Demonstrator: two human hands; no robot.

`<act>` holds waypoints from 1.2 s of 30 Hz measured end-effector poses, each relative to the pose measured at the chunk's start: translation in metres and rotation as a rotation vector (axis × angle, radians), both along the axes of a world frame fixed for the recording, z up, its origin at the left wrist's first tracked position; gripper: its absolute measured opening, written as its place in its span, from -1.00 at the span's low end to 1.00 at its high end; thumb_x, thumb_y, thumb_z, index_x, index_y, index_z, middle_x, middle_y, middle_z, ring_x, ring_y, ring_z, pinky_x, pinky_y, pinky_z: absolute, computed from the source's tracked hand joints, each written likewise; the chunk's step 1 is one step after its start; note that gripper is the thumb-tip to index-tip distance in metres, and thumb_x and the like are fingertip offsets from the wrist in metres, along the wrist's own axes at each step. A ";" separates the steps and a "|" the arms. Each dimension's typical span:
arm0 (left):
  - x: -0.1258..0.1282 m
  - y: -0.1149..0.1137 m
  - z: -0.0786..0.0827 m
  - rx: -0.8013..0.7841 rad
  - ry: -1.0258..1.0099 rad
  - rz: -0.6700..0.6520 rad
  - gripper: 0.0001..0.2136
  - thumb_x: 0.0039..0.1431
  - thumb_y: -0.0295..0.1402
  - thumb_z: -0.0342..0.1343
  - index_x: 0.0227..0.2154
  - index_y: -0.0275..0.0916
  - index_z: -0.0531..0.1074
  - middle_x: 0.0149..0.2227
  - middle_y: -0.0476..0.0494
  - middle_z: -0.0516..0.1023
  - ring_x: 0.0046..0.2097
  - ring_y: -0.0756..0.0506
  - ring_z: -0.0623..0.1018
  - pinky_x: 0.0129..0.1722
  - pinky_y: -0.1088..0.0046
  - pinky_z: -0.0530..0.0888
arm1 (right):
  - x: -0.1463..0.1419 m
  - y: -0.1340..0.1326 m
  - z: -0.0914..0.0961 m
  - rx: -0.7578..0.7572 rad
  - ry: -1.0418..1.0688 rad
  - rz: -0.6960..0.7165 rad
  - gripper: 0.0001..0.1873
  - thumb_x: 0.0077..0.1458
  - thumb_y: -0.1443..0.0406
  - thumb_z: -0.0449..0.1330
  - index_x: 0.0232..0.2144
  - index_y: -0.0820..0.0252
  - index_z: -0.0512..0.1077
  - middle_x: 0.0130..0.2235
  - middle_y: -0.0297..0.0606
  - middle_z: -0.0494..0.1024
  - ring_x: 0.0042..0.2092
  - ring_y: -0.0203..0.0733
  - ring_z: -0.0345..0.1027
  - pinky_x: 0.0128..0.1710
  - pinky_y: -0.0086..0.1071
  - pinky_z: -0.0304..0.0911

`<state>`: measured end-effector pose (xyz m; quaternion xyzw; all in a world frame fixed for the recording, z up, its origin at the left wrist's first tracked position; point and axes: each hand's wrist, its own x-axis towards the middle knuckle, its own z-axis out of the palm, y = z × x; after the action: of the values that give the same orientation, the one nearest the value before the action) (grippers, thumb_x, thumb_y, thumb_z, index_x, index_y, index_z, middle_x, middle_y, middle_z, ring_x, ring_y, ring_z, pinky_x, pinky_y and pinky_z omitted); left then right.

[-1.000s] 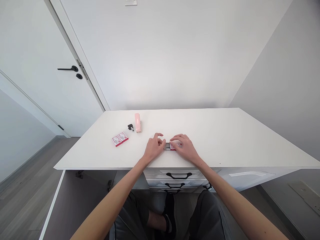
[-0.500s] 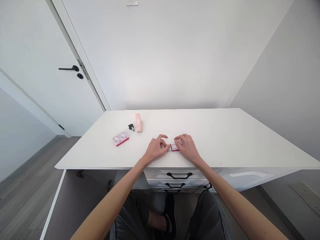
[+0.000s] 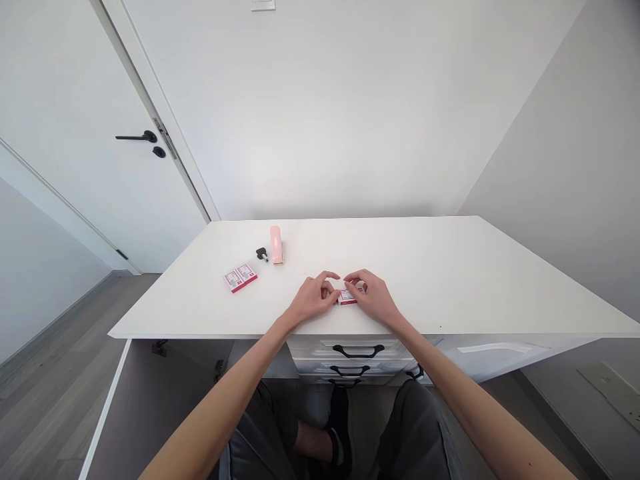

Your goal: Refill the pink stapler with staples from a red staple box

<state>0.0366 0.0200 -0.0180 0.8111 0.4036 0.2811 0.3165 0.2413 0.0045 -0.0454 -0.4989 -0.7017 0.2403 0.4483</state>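
A small red-and-white staple box point(image 3: 347, 297) lies close to the front edge of the white tabletop, between my two hands. My left hand point(image 3: 313, 299) pinches its left end with thumb and finger. At its right end, my right hand point(image 3: 374, 295) has thumb and fingers closed on the box and covers part of it. To the left rest two similar red-and-white boxes point(image 3: 241, 277), side by side. Behind them stand a pink stapler point(image 3: 277, 245) and a small black object with a metal tip point(image 3: 262, 254).
The white tabletop point(image 3: 450, 280) backs onto a wall. Below it are drawers with black handles point(image 3: 359, 351), and the cabinet at left stands open. A white door with a black lever handle point(image 3: 137, 137) is at the far left.
The staple box's two ends have come together: its inner part, partly out at the left before, now sits inside the sleeve. My right hand has shifted slightly left toward my left hand.
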 end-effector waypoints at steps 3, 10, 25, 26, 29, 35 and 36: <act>0.000 -0.001 0.002 -0.003 -0.017 -0.018 -0.72 0.32 -0.28 0.01 0.04 -0.17 0.37 -0.44 0.06 0.58 -0.40 -0.04 0.47 -0.29 0.40 0.37 | 0.000 0.000 -0.001 0.000 0.011 0.010 -0.81 0.28 0.18 0.13 -0.18 0.07 0.53 -0.10 -0.20 0.62 -0.16 -0.10 0.51 -0.22 -0.23 0.36; 0.001 -0.003 0.000 0.064 0.034 -0.002 -0.63 0.15 -0.32 0.16 0.04 -0.14 0.38 -0.44 0.09 0.49 -0.37 -0.04 0.49 -0.17 0.36 0.40 | 0.000 0.001 -0.001 -0.009 0.015 0.010 -0.79 0.26 0.21 0.09 -0.19 0.08 0.51 -0.10 -0.20 0.62 -0.21 -0.11 0.49 -0.24 -0.22 0.35; 0.001 0.001 -0.005 0.140 0.163 -0.023 -0.60 0.16 0.02 0.29 -0.08 -0.12 0.54 -0.32 0.00 0.53 -0.23 -0.10 0.52 -0.02 0.25 0.34 | 0.003 0.000 0.001 -0.069 0.143 -0.301 -0.69 0.29 0.12 0.04 -0.16 0.12 0.50 -0.02 -0.09 0.61 -0.03 0.01 0.45 0.02 -0.08 0.31; 0.001 0.002 -0.006 0.157 0.171 -0.023 -0.60 0.16 0.04 0.29 -0.09 -0.11 0.56 -0.29 -0.03 0.53 -0.21 -0.11 0.52 -0.02 0.25 0.33 | 0.003 0.000 0.003 -0.089 0.171 -0.260 -0.65 0.32 0.08 0.02 -0.13 0.11 0.50 0.02 -0.10 0.60 0.01 0.01 0.45 0.05 -0.08 0.31; 0.000 0.003 -0.007 0.172 0.169 -0.029 -0.59 0.13 0.08 0.30 -0.11 -0.10 0.60 -0.26 -0.05 0.51 -0.17 -0.13 0.51 -0.03 0.26 0.33 | 0.003 -0.002 0.007 -0.142 0.199 -0.110 -0.57 0.37 -0.01 -0.03 0.01 0.05 0.49 0.14 -0.16 0.56 0.16 0.00 0.40 0.17 -0.08 0.26; 0.000 0.004 -0.006 0.139 0.156 -0.076 -0.57 0.10 0.12 0.31 -0.17 -0.11 0.60 -0.29 -0.04 0.52 -0.18 -0.13 0.51 -0.05 0.27 0.32 | 0.004 -0.010 0.019 -0.186 0.204 0.087 -0.54 0.40 -0.05 -0.07 0.06 -0.05 0.48 0.23 -0.27 0.50 0.29 -0.04 0.30 0.32 -0.08 0.14; 0.000 0.005 -0.005 0.133 0.157 -0.086 -0.56 0.08 0.12 0.31 -0.17 -0.11 0.59 -0.30 -0.03 0.52 -0.19 -0.13 0.51 -0.05 0.27 0.32 | 0.004 -0.011 0.021 -0.195 0.206 0.104 -0.53 0.40 -0.06 -0.07 0.06 -0.05 0.48 0.23 -0.27 0.50 0.29 -0.04 0.30 0.32 -0.07 0.15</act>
<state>0.0364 0.0245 -0.0234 0.8664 0.3725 0.2288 0.2412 0.2452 -0.0069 -0.0246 -0.4756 -0.6503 0.3802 0.4543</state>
